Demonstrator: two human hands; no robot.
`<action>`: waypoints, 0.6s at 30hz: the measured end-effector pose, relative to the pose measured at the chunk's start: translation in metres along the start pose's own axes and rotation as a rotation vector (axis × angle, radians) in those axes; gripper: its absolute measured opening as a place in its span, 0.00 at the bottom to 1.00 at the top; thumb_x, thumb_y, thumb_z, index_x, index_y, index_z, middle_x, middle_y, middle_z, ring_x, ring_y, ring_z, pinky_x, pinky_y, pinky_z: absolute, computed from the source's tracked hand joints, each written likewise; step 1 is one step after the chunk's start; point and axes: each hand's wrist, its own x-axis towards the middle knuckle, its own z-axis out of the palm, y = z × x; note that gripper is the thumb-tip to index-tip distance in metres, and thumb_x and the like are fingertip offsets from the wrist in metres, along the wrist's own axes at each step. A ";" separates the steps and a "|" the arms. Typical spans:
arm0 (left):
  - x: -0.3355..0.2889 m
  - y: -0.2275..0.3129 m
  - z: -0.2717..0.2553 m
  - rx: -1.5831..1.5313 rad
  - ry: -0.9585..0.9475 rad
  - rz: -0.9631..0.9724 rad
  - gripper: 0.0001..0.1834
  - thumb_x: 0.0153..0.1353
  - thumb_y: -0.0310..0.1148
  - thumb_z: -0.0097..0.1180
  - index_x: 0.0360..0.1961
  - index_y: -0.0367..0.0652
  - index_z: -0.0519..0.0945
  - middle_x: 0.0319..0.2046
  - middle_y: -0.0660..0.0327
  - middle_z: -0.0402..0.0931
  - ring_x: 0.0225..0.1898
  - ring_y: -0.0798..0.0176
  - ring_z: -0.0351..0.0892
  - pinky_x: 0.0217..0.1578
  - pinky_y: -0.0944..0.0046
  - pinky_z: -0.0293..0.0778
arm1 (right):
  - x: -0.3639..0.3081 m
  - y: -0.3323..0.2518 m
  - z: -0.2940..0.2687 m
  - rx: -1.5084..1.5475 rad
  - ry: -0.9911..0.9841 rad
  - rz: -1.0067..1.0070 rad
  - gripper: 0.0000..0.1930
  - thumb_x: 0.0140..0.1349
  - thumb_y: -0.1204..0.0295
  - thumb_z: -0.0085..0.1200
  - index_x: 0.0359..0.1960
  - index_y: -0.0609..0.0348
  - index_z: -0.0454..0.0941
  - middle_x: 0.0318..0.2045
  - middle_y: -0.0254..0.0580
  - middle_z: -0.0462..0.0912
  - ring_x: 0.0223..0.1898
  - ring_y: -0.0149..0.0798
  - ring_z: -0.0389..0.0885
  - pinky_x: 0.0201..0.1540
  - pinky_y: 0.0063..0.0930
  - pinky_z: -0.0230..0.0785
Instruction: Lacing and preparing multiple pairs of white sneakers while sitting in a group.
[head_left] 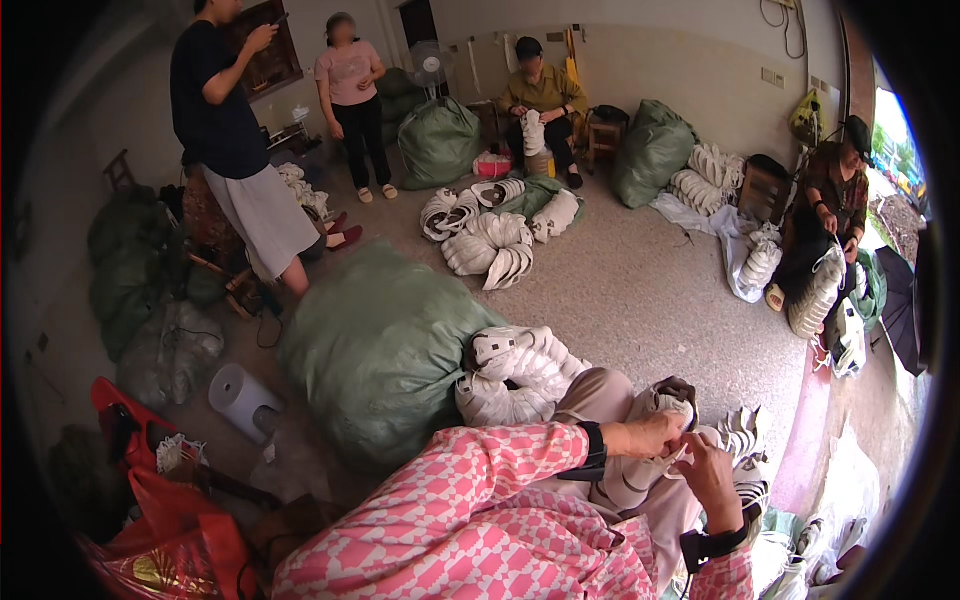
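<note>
My left hand (648,434) and my right hand (712,478) meet over my lap, both gripping a white shoe upper (640,478) that lies on my beige trousers. The left fingers pinch its top edge near a grey-brown piece (676,392). The right fingers hold its right side, beside a thin white lace. Both arms wear pink-and-white checked sleeves and black wristbands. A stack of white shoe uppers (515,375) rests just left of my knee.
A big green sack (375,350) lies on the floor to my left, with a white cylinder (240,397) and red bags (175,540) nearer. More white uppers (492,245) are piled mid-floor. Two people stand at the back left; two others sit working at the back and right.
</note>
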 end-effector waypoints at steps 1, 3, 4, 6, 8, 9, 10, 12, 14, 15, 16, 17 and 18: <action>0.001 -0.004 0.000 -0.052 0.010 -0.002 0.04 0.40 0.28 0.63 0.20 0.42 0.81 0.31 0.56 0.71 0.38 0.53 0.73 0.40 0.59 0.68 | 0.005 0.002 -0.005 -0.023 -0.058 -0.025 0.20 0.41 0.71 0.67 0.39 0.53 0.76 0.32 0.41 0.78 0.33 0.49 0.80 0.34 0.39 0.70; 0.001 0.005 -0.002 -0.116 0.005 -0.007 0.05 0.38 0.29 0.64 0.19 0.42 0.81 0.30 0.55 0.72 0.38 0.53 0.74 0.40 0.59 0.68 | 0.009 0.003 -0.007 -0.084 -0.062 -0.096 0.16 0.39 0.70 0.68 0.32 0.54 0.78 0.29 0.39 0.78 0.31 0.46 0.80 0.34 0.37 0.70; 0.002 0.015 -0.011 -0.130 -0.034 -0.059 0.04 0.40 0.30 0.64 0.20 0.43 0.82 0.30 0.55 0.72 0.39 0.53 0.74 0.40 0.59 0.68 | 0.005 0.008 -0.001 -0.080 -0.064 -0.084 0.16 0.39 0.70 0.68 0.32 0.54 0.78 0.29 0.39 0.78 0.31 0.46 0.80 0.34 0.37 0.70; 0.005 0.024 -0.016 -0.151 -0.077 -0.100 0.04 0.41 0.31 0.63 0.20 0.43 0.82 0.30 0.56 0.72 0.39 0.53 0.74 0.40 0.59 0.68 | 0.003 0.023 0.010 0.023 0.036 -0.096 0.15 0.38 0.67 0.68 0.28 0.53 0.76 0.25 0.37 0.75 0.29 0.45 0.77 0.36 0.37 0.67; 0.005 0.024 -0.013 -0.158 -0.033 -0.028 0.04 0.42 0.31 0.63 0.19 0.44 0.82 0.29 0.55 0.72 0.37 0.52 0.75 0.40 0.58 0.68 | -0.003 0.028 0.011 0.044 0.065 -0.080 0.15 0.38 0.66 0.68 0.26 0.53 0.75 0.24 0.36 0.74 0.29 0.43 0.75 0.35 0.36 0.65; 0.005 0.025 -0.012 -0.146 -0.034 -0.025 0.03 0.42 0.31 0.63 0.19 0.45 0.82 0.30 0.55 0.72 0.35 0.53 0.75 0.38 0.58 0.69 | -0.005 0.028 0.009 0.044 0.069 -0.101 0.15 0.38 0.66 0.68 0.26 0.53 0.75 0.24 0.36 0.74 0.29 0.43 0.75 0.36 0.35 0.65; 0.006 0.026 -0.011 -0.158 -0.040 -0.019 0.03 0.42 0.31 0.63 0.19 0.45 0.82 0.30 0.55 0.72 0.35 0.53 0.75 0.38 0.58 0.69 | -0.008 0.027 0.006 0.043 0.071 -0.116 0.15 0.38 0.66 0.68 0.26 0.52 0.75 0.24 0.36 0.74 0.29 0.43 0.75 0.36 0.35 0.64; 0.008 0.020 -0.004 -0.128 -0.069 0.055 0.02 0.46 0.30 0.60 0.21 0.45 0.82 0.29 0.57 0.72 0.35 0.55 0.74 0.37 0.60 0.68 | -0.008 0.027 0.002 0.041 0.043 -0.141 0.14 0.40 0.66 0.67 0.26 0.51 0.75 0.25 0.36 0.74 0.31 0.43 0.75 0.40 0.37 0.63; 0.008 0.007 -0.011 -0.083 -0.081 0.110 0.03 0.46 0.30 0.59 0.21 0.44 0.82 0.27 0.58 0.73 0.33 0.56 0.75 0.37 0.60 0.70 | 0.005 0.035 0.009 0.023 0.018 -0.219 0.12 0.44 0.65 0.65 0.28 0.50 0.75 0.28 0.37 0.75 0.36 0.44 0.75 0.43 0.38 0.62; 0.007 0.002 -0.015 -0.198 -0.075 0.065 0.03 0.46 0.31 0.60 0.20 0.44 0.81 0.26 0.58 0.73 0.33 0.55 0.75 0.36 0.60 0.70 | 0.009 0.039 0.010 0.032 -0.032 -0.223 0.11 0.46 0.65 0.63 0.29 0.50 0.75 0.30 0.38 0.76 0.38 0.44 0.75 0.44 0.38 0.61; 0.007 0.015 -0.038 -0.060 -0.069 0.060 0.03 0.44 0.30 0.61 0.21 0.44 0.81 0.27 0.58 0.74 0.33 0.56 0.75 0.37 0.60 0.70 | 0.013 0.036 0.008 0.065 -0.058 -0.217 0.10 0.48 0.65 0.62 0.31 0.50 0.75 0.29 0.37 0.76 0.37 0.43 0.75 0.44 0.37 0.60; 0.006 0.003 -0.046 -0.072 0.033 0.104 0.02 0.45 0.29 0.61 0.22 0.44 0.81 0.26 0.59 0.74 0.33 0.57 0.75 0.37 0.61 0.70 | 0.017 0.032 0.004 0.080 -0.079 -0.212 0.10 0.50 0.65 0.60 0.32 0.50 0.74 0.29 0.37 0.75 0.37 0.42 0.75 0.43 0.36 0.60; 0.009 -0.007 -0.059 -0.221 0.112 0.046 0.02 0.46 0.28 0.63 0.23 0.44 0.81 0.24 0.61 0.75 0.32 0.59 0.75 0.36 0.60 0.71 | 0.017 0.032 0.003 0.068 -0.068 -0.220 0.10 0.52 0.63 0.60 0.32 0.50 0.74 0.28 0.36 0.75 0.36 0.42 0.75 0.43 0.35 0.60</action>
